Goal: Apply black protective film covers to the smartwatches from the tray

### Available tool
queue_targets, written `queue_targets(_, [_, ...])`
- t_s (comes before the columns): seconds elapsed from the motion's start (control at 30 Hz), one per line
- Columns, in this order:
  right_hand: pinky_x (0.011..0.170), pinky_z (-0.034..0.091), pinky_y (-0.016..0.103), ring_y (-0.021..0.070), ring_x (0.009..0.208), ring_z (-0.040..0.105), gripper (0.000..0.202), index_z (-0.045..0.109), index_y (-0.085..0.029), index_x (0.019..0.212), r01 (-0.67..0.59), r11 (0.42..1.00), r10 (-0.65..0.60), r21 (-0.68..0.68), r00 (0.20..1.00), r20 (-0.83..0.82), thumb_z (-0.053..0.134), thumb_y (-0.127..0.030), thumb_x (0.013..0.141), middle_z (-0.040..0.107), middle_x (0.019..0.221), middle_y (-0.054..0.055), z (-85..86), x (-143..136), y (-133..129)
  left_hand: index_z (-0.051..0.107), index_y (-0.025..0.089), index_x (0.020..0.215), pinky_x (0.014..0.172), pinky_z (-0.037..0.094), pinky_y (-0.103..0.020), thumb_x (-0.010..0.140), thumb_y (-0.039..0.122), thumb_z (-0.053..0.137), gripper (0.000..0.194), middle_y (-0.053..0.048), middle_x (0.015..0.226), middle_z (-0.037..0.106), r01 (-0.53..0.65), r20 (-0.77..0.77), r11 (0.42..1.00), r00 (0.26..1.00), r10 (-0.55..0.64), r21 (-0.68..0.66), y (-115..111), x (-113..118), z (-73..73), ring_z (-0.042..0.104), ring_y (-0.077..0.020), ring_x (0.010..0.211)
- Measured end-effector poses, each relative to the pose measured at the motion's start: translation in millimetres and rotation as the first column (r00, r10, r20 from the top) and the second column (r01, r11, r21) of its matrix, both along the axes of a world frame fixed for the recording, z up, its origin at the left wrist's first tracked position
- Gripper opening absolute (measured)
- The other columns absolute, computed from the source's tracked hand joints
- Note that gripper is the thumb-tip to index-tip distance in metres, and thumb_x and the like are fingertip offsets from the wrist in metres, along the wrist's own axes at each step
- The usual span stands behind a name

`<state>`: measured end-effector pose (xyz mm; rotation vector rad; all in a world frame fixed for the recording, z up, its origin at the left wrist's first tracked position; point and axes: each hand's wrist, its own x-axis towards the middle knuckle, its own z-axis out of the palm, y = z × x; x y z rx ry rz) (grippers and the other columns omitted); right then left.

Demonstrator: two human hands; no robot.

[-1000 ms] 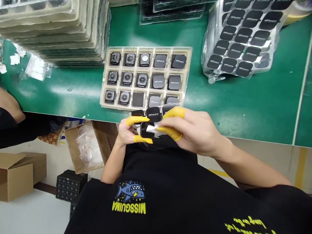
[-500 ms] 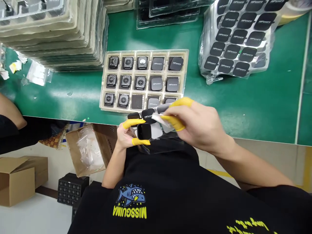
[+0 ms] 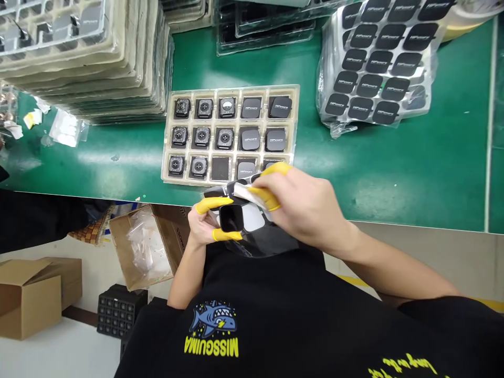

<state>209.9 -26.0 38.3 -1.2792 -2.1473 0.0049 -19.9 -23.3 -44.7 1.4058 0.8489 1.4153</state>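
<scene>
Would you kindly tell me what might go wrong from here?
The watch, held by the left hand between yellow-covered fingers at opposite edges, might slip and drop. The film sheet beside it might get snagged or creased by the white cloth in the right hand.

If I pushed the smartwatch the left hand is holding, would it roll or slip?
The smartwatch probably wouldn't roll, since it's squarish with a flat front. That front looks glossy, so it might be slippery. It's probably light: the left hand pinches its edges.
</scene>
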Motion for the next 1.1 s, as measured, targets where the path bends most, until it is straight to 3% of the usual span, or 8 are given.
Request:
queue_targets(0.1, [0.066,0.051,0.033,0.0209,0.082,0.075,0.012,0.070,-0.026,0.108,0.036,0.999,-0.040,-0.024,0.983,-0.177,0.070,-0.014,0.106,0.081,0.095,0.003,10.1,17.6,-4.9,0.092,0.025,0.106,0.074,0.068,-0.030,0.034,0.062,0.112,0.084,-0.004,0.088,0.087,0.007,0.033,1.000,0.999,-0.007,-0.003,-0.2,-3.0,2.7,0.083,-0.0216,0.077])
queue_targets(0.2, [0.068,0.053,0.031,0.0191,0.080,0.075,0.014,0.069,-0.026,0.110,0.057,0.998,-0.051,0.027,0.982,-0.182,0.077,-0.017,0.104,0.081,0.095,0.002,22.6,21.0,-15.7,0.091,0.026,0.106,0.079,0.069,-0.032,0.032,0.057,0.114,0.083,-0.003,0.090,0.087,0.019,0.046,1.000,0.999,-0.018,-0.018,0.5,-3.2,3.3,0.084,-0.0235,0.081])
queue_targets(0.3, [0.068,0.051,0.030,0.0183,0.081,0.072,0.007,0.071,-0.024,0.110,-0.103,0.995,0.100,-0.012,0.985,-0.143,0.069,-0.018,0.108,0.079,0.097,0.005,29.6,10.9,-24.7,0.091,0.026,0.105,0.079,0.069,-0.034,0.033,0.061,0.112,0.083,-0.003,0.088,0.086,0.045,0.033,0.997,0.999,-0.044,-0.057,1.3,-1.9,2.5,0.084,-0.0235,0.080])
queue_targets(0.47, [0.059,0.036,0.032,0.0171,0.070,0.054,0.037,0.073,-0.020,0.088,-0.316,0.948,0.316,-0.045,0.949,-0.002,0.047,-0.009,0.112,0.068,0.079,0.004,23.6,-11.2,-25.9,0.091,0.024,0.106,0.076,0.069,-0.034,0.041,0.072,0.107,0.083,-0.006,0.091,0.087,0.092,-0.006,0.995,0.996,-0.093,-0.040,-0.7,-2.6,-1.6,0.084,-0.0248,0.081])
queue_targets(0.6, [0.059,0.031,0.031,0.0169,0.070,0.049,0.040,0.073,-0.020,0.083,-0.395,0.919,0.395,-0.008,0.918,0.023,0.047,-0.007,0.111,0.059,0.070,0.001,13.5,-23.4,-17.1,0.090,0.025,0.105,0.068,0.065,-0.030,0.056,0.077,0.102,0.073,-0.004,0.087,0.084,0.134,-0.166,0.990,0.978,-0.126,0.039,-3.2,-6.1,-8.9,0.079,-0.0190,0.071])
queue_targets(0.83, [0.057,0.030,0.033,0.0176,0.073,0.056,0.034,0.068,-0.020,0.085,-0.230,0.972,0.218,0.051,0.960,0.176,0.048,-0.007,0.109,0.066,0.079,0.004,5.4,-13.4,6.3,0.088,0.020,0.105,0.065,0.063,-0.029,0.037,0.072,0.108,0.087,0.000,0.078,0.078,0.075,-0.053,0.996,0.996,-0.073,0.043,-5.8,-2.4,-18.7,0.075,-0.0176,0.066])
queue_targets(1.0, [0.063,0.048,0.031,0.0188,0.076,0.068,0.003,0.070,-0.023,0.107,-0.017,0.998,0.018,0.063,1.000,-0.021,0.070,-0.020,0.107,0.076,0.090,0.004,8.7,16.5,-2.3,0.091,0.021,0.104,0.075,0.069,-0.033,0.039,0.075,0.106,0.085,-0.007,0.087,0.086,0.054,-0.052,0.999,0.997,-0.054,-0.002,-1.4,-7.1,-7.3,0.084,-0.0248,0.079])
queue_targets(1.1, [0.068,0.054,0.031,0.0189,0.080,0.074,0.010,0.070,-0.027,0.111,0.030,0.997,-0.026,0.066,0.997,-0.071,0.076,-0.021,0.105,0.080,0.097,0.003,19.7,23.6,-12.8,0.091,0.022,0.104,0.077,0.070,-0.034,0.041,0.075,0.106,0.083,-0.007,0.088,0.086,0.071,-0.019,0.997,0.997,-0.072,-0.039,0.9,-7.6,-4.3,0.085,-0.0253,0.081])
